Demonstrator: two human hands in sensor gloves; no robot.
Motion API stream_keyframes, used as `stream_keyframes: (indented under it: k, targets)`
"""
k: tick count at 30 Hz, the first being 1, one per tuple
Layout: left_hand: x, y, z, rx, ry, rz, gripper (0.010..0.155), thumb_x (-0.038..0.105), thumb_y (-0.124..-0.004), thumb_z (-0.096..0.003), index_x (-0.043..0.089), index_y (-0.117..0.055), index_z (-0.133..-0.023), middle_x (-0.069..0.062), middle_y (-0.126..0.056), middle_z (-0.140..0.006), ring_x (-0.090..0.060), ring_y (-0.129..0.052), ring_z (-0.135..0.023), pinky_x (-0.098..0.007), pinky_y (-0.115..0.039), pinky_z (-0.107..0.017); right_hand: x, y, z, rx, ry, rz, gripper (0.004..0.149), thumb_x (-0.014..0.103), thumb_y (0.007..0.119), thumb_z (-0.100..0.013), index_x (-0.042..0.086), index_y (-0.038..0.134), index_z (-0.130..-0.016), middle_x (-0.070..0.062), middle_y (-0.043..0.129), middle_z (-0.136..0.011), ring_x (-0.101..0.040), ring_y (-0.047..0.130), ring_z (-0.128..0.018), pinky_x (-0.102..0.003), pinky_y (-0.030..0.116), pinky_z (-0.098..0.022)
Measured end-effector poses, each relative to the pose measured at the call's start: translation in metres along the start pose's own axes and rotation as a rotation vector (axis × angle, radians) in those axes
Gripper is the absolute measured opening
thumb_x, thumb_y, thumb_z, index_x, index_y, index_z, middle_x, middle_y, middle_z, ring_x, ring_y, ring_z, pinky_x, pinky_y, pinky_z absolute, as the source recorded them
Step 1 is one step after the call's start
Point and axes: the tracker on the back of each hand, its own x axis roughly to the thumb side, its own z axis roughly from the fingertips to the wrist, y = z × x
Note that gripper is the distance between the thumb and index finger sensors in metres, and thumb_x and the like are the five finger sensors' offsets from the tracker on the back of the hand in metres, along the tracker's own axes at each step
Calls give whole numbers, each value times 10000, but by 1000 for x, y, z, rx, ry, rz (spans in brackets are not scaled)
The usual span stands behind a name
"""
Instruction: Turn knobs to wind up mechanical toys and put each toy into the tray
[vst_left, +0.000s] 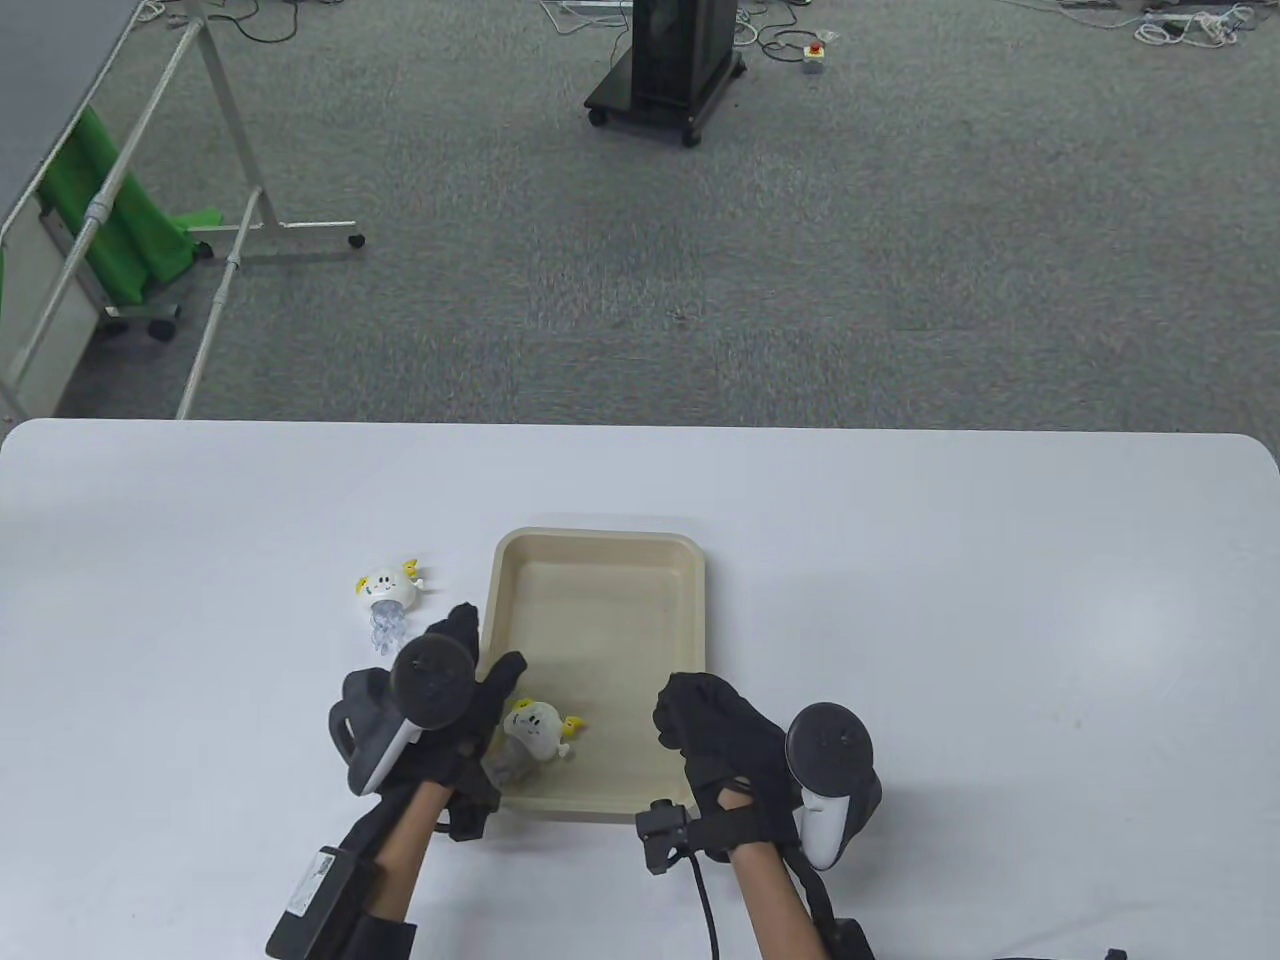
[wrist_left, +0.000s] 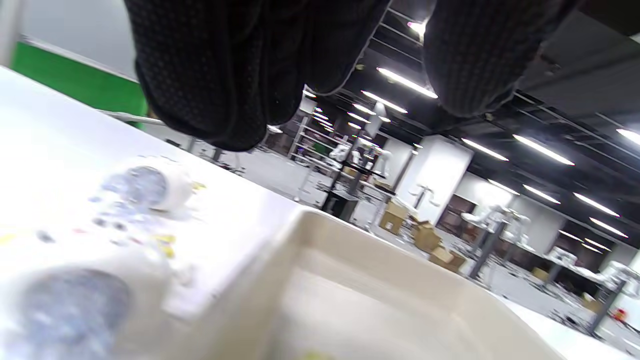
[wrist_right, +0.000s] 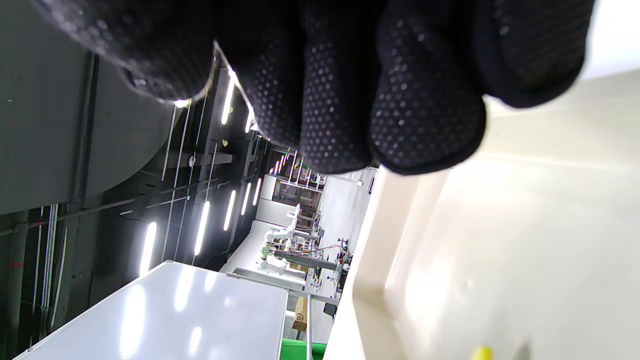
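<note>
Toys are split between two places: one white toy (vst_left: 538, 729) lies in the near left corner of the tray (vst_left: 600, 545), and a second toy (vst_left: 388, 592) lies on the bench (vst_left: 900, 600) just left of the tray. Whether the left hand (vst_left: 440, 700) grips the near toy or only touches it I cannot tell; its fingers reach over the tray's left rim. The right hand (vst_left: 725, 745) is clenched on nothing at the tray's near right corner. A wound toy released here could likely skitter against the rim or tip over.
</note>
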Motion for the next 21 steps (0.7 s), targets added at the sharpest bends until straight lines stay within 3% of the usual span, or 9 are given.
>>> stream_keyframes:
  k: [5, 9, 16, 19, 21]
  targets:
    - [-44, -4, -9, -44, 134, 5, 816, 547, -780, -470, 47, -650, -1101, -258, -723, -1040, -525, -895, -818, -519, -847, -560, 0, 1, 0, 4, -2, 4, 514, 482, 766, -424, 69, 872, -710, -144, 984, -600, -338, 987, -431, -494, 822, -366]
    - [-69, -22, -11, -101, 205, 26, 847, 574, -760, -472, 30, -635, -1107, -278, -707, -1045, -540, -885, -817, -527, -839, -561, 0, 1, 0, 8, -1, 8, 515, 483, 765, -424, 68, 872, -711, -145, 983, -601, -338, 986, -434, -494, 821, -368]
    - [-79, -44, -14, -192, 280, -10, 921, 649, -693, -473, 2, -603, -1123, -311, -706, -1037, -536, -906, -773, -519, -838, -548, 0, 2, 0, 11, 3, 12, 516, 483, 763, -426, 67, 872, -711, -148, 984, -600, -339, 986, -433, -496, 820, -367]
    - [-78, -48, -13, -125, 283, -87, 918, 672, -690, -466, 19, -640, -1109, -271, -756, -1011, -489, -933, -740, -490, -853, -539, 0, 2, 0, 11, 3, 11, 515, 482, 763, -426, 68, 873, -710, -148, 983, -601, -340, 987, -431, -495, 820, -366]
    - [-77, -51, -14, -154, 298, -109, 911, 662, -717, -463, 18, -657, -1104, -266, -766, -998, -469, -927, -741, -485, -844, -546, 0, 2, 0, 12, 4, 11, 516, 483, 762, -426, 67, 873, -710, -148, 983, -602, -340, 986, -432, -495, 820, -366]
